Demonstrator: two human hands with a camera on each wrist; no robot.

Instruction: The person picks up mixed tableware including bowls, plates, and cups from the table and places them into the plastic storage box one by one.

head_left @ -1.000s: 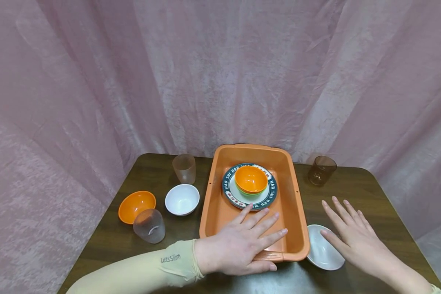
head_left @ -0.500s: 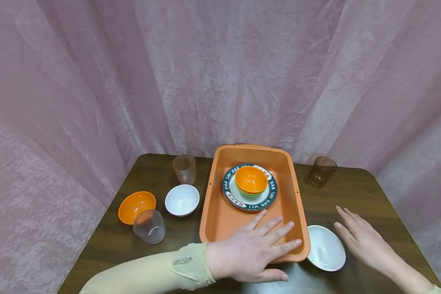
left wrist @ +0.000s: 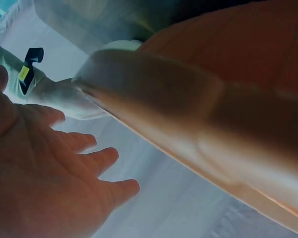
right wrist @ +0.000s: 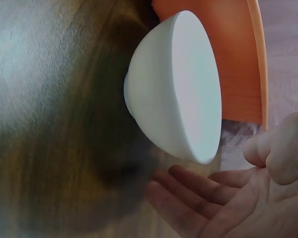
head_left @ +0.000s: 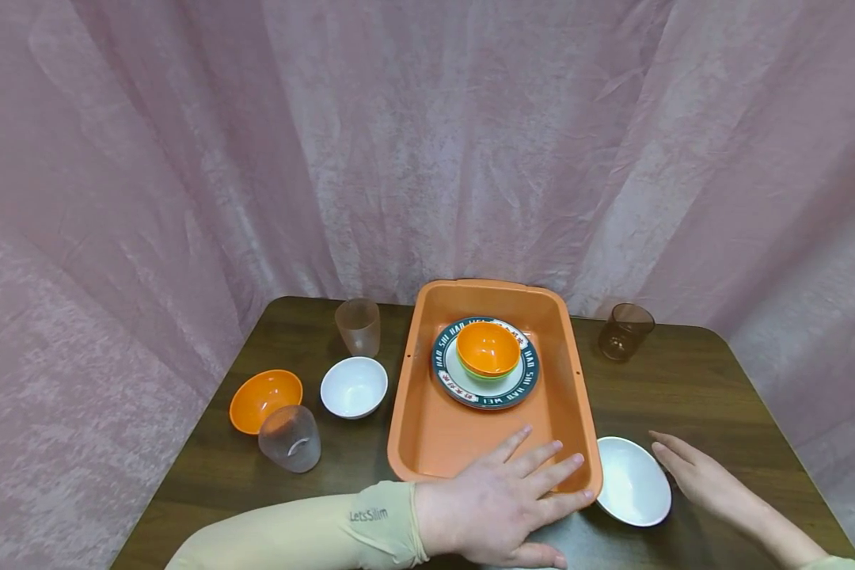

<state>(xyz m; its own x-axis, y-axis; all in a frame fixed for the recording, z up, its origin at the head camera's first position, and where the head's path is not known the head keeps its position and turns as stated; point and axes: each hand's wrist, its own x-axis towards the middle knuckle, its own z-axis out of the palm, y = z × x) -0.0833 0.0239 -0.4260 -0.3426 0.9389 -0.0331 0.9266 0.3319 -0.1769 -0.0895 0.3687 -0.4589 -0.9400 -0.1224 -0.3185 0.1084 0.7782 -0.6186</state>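
My left hand [head_left: 502, 503], fingers spread and straight, hovers over the near edge of an orange plastic basin [head_left: 427, 451]. In the left wrist view its palm shows, with the basin's rim [left wrist: 154, 94] beside the fingertips and nothing held. My right hand [head_left: 708, 479] is beside the outer side of a white bowl [head_left: 634, 483], which stands on the table just right of the basin. The right wrist view shows those fingers relaxed, thumb apart, near the bowl's rim [right wrist: 196, 89] and not curled round it. Inside the basin, an orange bowl [head_left: 488, 348] sits on a green one, on a green-rimmed plate [head_left: 516, 396].
Left of the basin are another white bowl [head_left: 354, 388], an orange bowl [head_left: 266, 396], and two frosted cups, one at the back [head_left: 359, 328] and one nearer [head_left: 290, 439]. A brown glass [head_left: 625, 332] stands at the back right. Pink curtain [head_left: 427, 158] hangs behind the table.
My left hand has slid toward me and rightward along the basin's near end. The right hand has come lower, its fingers now closer together beside the white bowl. The dishes have not moved.
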